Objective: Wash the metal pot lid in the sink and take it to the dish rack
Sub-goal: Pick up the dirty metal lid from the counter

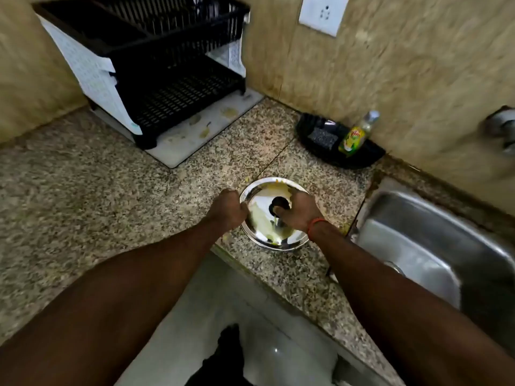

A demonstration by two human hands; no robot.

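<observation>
A shiny metal pot lid (264, 227) with a black knob and yellowish food smears lies on the speckled granite counter, near its front edge. My left hand (227, 208) is closed on the lid's left rim. Over the lid's middle, my right hand (299, 210) has its fingers on the black knob. The steel sink (434, 246) is to the right of the lid. A black two-tier dish rack (167, 68) with white sides stands at the back left on a white drip tray.
A black tray (370, 154) by the wall holds a scrubber (323, 137) and a green dish-soap bottle (355, 135). A tap (501, 126) sticks out of the wall at the far right. A wall socket (323, 13) is above. The floor shows below the counter edge.
</observation>
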